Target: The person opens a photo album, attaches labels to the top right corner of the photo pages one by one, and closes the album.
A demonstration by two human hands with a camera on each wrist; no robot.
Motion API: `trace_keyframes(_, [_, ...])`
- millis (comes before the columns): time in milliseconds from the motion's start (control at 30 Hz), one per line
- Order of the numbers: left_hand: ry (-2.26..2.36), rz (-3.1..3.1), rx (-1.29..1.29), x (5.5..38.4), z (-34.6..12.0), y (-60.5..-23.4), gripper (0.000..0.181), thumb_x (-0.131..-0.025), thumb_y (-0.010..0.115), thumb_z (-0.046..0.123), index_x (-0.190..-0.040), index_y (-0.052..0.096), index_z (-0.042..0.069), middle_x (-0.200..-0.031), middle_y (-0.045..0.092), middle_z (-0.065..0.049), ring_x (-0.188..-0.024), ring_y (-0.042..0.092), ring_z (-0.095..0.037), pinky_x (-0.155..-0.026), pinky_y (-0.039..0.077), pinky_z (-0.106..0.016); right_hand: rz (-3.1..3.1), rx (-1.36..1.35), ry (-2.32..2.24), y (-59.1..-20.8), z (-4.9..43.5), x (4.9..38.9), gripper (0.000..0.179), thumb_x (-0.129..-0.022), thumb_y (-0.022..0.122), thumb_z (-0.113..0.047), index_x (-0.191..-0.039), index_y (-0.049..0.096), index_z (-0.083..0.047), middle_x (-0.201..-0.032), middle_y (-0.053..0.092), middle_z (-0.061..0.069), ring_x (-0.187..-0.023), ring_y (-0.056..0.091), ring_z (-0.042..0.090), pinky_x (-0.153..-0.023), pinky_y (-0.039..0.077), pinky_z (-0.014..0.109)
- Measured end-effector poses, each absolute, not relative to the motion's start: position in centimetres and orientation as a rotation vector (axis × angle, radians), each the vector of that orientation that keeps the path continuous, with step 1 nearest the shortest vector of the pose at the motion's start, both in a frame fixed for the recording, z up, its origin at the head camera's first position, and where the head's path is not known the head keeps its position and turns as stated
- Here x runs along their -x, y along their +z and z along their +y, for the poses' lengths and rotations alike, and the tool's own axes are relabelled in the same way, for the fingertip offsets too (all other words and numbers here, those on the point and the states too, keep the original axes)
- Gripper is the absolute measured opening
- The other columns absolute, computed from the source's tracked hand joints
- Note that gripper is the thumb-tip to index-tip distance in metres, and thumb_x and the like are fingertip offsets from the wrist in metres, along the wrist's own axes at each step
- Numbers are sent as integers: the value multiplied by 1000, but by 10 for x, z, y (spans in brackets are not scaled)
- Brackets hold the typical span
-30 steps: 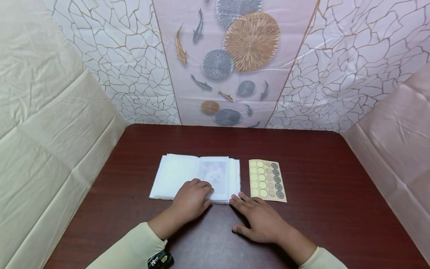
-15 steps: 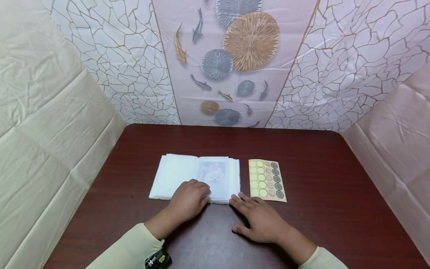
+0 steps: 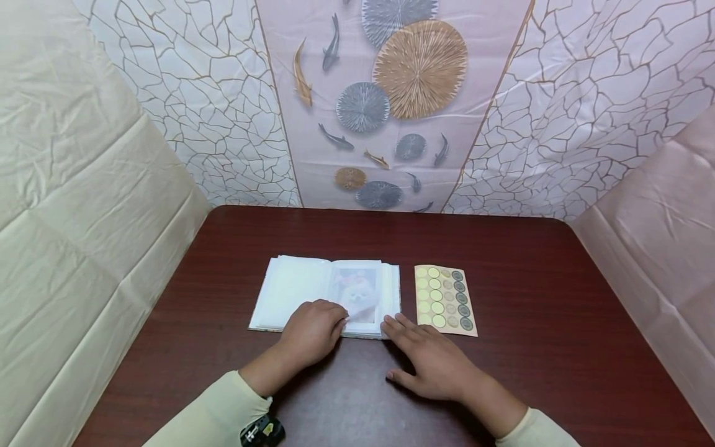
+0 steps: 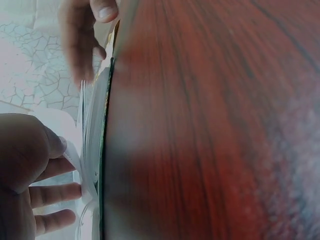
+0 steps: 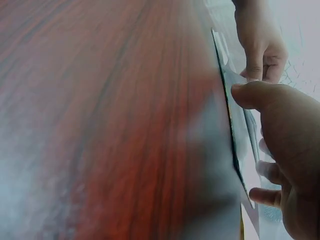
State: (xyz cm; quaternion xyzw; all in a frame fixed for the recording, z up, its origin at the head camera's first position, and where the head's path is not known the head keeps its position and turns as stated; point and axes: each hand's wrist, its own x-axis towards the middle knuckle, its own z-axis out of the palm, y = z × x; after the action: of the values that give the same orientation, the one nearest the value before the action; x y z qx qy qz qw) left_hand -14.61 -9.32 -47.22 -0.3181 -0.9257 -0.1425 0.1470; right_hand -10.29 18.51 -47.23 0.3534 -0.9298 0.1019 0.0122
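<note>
An open photo album (image 3: 296,288) with white pages lies on the table. Its right page bears a picture (image 3: 357,282) of a fluffy white animal, partly veiled by a thin translucent sheet (image 3: 359,309). My left hand (image 3: 313,330) pinches that sheet's near corner between thumb and finger and holds it bent upward, as the left wrist view also shows at the lifted sheet (image 4: 73,154). With fingers extended, my right hand (image 3: 434,363) rests its fingertips on the album's near right corner; its thumb lies out to the side over the table.
Just right of the album is a cream sticker sheet (image 3: 445,304) with rows of round yellow, tan and dark stickers. The dark red wooden table (image 3: 530,292) meets patterned cloth (image 3: 374,149) at the back and cloth at both sides.
My left hand has drawn slightly left and curled in, and the translucent sheet's corner has come up, baring part of the picture. My right hand has stayed nearly still.
</note>
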Motion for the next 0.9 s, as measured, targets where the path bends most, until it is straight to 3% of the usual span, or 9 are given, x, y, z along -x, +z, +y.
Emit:
trace_keyframes(300, [-434,-2656,879,146,-92,-471,6,-92,73,14,-87,71,15,-86,72,5,-81,68,-17,-69,54,-40,-2865,-1181,285,-472,175,103,75,-95,64,-54,-157,44,-16,-160,41,2,-150,32,26,-108,42,55])
trace_keyframes(533, [-491,-2704,791,145,-91,-469,19,-91,69,11,-74,63,18,-69,58,8,-66,60,-13,-59,49,-33,-2917,-1168,275,-477,175,102,73,-96,63,-55,-156,45,-17,-161,40,0,-151,30,25,-109,39,56])
trace_keyframes(900, [-587,-2738,616,141,-97,-468,6,-89,70,15,-88,75,15,-84,71,2,-77,67,-15,-64,54,-34,-2944,-1182,360,-476,176,105,73,-96,63,-54,-157,44,-18,-161,40,-1,-150,31,24,-113,36,53])
